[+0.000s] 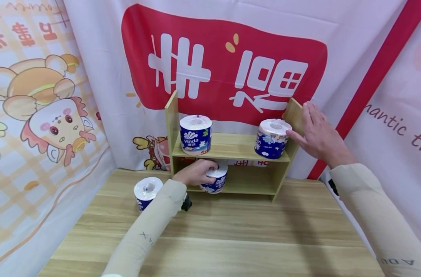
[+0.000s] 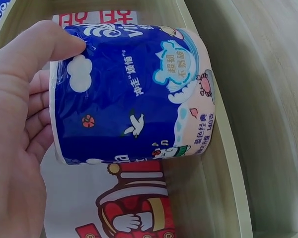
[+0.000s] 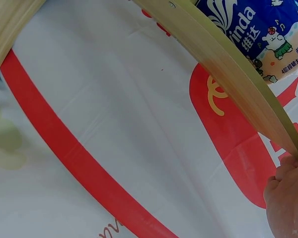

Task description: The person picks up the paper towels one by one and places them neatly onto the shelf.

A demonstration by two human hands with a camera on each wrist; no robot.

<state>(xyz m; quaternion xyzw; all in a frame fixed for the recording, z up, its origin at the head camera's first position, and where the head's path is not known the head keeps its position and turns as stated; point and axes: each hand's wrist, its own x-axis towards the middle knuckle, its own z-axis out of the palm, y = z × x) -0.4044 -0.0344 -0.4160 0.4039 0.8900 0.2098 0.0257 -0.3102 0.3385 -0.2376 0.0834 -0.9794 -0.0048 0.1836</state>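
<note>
My left hand (image 1: 198, 172) grips a blue-and-white toilet roll (image 1: 215, 184) by its top, thumb across the wrapper in the left wrist view. This roll (image 2: 134, 94) is at the lower level of a small wooden shelf (image 1: 232, 145). My right hand (image 1: 317, 134) rests against the shelf's right side panel (image 1: 292, 111), fingers straight and thumb spread across its front edge. Close to that thumb, a second toilet roll (image 1: 270, 144) stands on the upper board. Another roll (image 1: 195, 136) stands at that board's left end.
One more toilet roll (image 1: 146, 190) stands on the wooden table (image 1: 210, 238) left of the shelf, partly hidden by my left sleeve. Behind the shelf hangs a printed cloth (image 1: 217, 73), and more cloth (image 1: 47, 115) borders the left side.
</note>
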